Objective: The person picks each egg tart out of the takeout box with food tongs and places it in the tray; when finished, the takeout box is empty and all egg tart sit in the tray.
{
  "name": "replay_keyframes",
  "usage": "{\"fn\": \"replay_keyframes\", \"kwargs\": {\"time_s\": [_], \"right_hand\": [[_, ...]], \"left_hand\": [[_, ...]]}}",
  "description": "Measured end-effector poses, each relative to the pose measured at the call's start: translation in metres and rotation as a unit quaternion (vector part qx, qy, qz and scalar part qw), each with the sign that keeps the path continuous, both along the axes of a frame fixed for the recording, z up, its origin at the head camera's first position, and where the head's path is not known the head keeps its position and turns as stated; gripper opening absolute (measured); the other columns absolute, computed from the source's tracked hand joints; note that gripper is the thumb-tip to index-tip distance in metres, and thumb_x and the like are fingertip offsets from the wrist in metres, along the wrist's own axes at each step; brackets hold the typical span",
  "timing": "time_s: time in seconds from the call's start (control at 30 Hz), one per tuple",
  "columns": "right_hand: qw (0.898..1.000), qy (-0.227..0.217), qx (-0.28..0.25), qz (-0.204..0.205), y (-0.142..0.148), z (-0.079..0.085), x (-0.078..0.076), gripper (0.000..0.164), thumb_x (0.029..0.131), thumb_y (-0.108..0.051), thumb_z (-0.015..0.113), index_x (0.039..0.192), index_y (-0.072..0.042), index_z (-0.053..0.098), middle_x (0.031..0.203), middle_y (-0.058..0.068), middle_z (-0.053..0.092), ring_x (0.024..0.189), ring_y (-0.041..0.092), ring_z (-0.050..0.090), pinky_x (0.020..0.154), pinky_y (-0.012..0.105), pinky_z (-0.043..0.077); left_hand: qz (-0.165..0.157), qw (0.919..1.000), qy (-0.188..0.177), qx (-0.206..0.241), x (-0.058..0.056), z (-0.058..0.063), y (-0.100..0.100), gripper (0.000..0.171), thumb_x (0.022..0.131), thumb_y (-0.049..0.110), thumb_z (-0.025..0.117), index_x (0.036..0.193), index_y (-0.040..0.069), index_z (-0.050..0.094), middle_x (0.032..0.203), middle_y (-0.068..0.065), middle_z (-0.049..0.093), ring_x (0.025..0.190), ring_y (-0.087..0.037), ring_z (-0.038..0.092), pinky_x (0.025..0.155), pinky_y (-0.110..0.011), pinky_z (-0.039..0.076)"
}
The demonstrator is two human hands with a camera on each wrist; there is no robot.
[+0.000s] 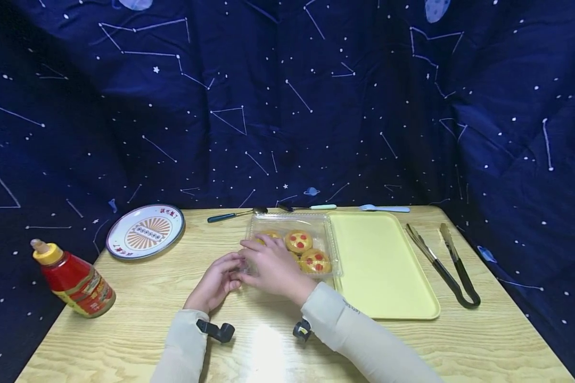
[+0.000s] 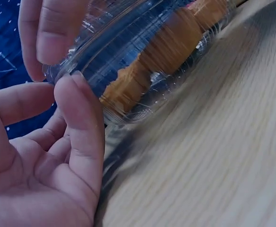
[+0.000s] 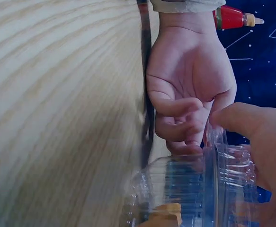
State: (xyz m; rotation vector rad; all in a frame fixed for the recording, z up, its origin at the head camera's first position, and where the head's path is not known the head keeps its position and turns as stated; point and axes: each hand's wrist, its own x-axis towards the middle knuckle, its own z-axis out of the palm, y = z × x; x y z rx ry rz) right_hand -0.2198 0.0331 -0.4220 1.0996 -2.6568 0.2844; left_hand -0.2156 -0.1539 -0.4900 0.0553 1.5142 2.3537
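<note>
A clear plastic clamshell box (image 1: 334, 250) lies on the table in front of me, with several round golden pastries (image 1: 299, 242) dotted red inside. At its near-left corner my left hand (image 1: 215, 283) pinches the rim, thumb against the edge in the left wrist view. From the right, my right hand (image 1: 275, 268) reaches across the lid, fingers spread over its left part. In the right wrist view, the right thumb (image 3: 237, 118) grips the corner tab beside the left fingertips. The hand hides some pastries in the head view.
A yellow tray (image 1: 383, 266) adjoins the box, with black-handled tongs (image 1: 443, 266) to its right. Behind lie a spoon (image 1: 235, 214), a pale-green-handled utensil (image 1: 316, 207) and a blue fork (image 1: 385, 208). At left are a patterned plate (image 1: 146, 232) and a red squeeze bottle (image 1: 79, 282).
</note>
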Motion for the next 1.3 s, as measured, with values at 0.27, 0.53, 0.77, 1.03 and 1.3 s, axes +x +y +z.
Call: {"fn": "replay_keyframes", "kwargs": {"time_s": [0.27,0.53,0.77,1.03,1.3], "right_hand": [[1.000,0.027,0.005,0.004,-0.003,-0.008,0.001,0.048,0.085,-0.049,0.072,0.126,-0.024,0.067,0.140,-0.003,0.055,0.134,0.034,0.043,0.105,0.057,0.037],[0.999,0.031,0.011,0.005,-0.003,-0.012,0.003,0.045,0.089,-0.049,0.068,0.126,-0.024,0.067,0.140,-0.004,0.055,0.135,0.034,0.043,0.106,0.057,0.037],[0.999,0.038,0.022,0.006,-0.003,-0.010,0.002,0.043,0.093,-0.046,0.065,0.128,-0.022,0.066,0.139,-0.005,0.057,0.136,0.035,0.042,0.106,0.054,0.038],[1.000,0.024,-0.012,0.013,-0.003,-0.007,0.002,0.041,0.091,-0.041,0.069,0.127,-0.022,0.067,0.134,-0.004,0.060,0.134,0.035,0.044,0.104,0.059,0.038],[0.999,0.019,-0.035,0.022,-0.001,-0.003,0.002,0.038,0.091,-0.039,0.070,0.125,-0.021,0.068,0.134,-0.002,0.061,0.134,0.037,0.044,0.104,0.060,0.037]], "left_hand": [[-0.018,0.9993,0.032,0.006,0.004,-0.009,-0.004,0.018,0.103,0.010,0.047,0.120,0.012,0.054,0.096,-0.001,0.059,0.076,-0.009,0.059,0.063,-0.018,0.052],[-0.026,0.9964,0.081,-0.005,0.009,-0.014,-0.004,0.019,0.104,0.011,0.048,0.122,0.009,0.052,0.089,0.002,0.063,0.073,-0.007,0.060,0.063,-0.017,0.052],[-0.026,0.9949,0.096,0.017,0.004,-0.012,-0.003,0.017,0.103,0.008,0.048,0.118,0.006,0.055,0.085,0.002,0.064,0.072,-0.006,0.060,0.061,-0.016,0.051],[-0.013,0.9962,0.085,0.011,0.004,-0.009,-0.004,0.019,0.101,0.006,0.050,0.120,0.006,0.053,0.084,0.001,0.063,0.072,-0.007,0.060,0.061,-0.016,0.051],[-0.006,0.9963,0.085,-0.004,0.004,-0.010,-0.003,0.025,0.098,0.002,0.052,0.123,0.004,0.051,0.087,0.001,0.063,0.073,-0.007,0.060,0.062,-0.016,0.051]]}}
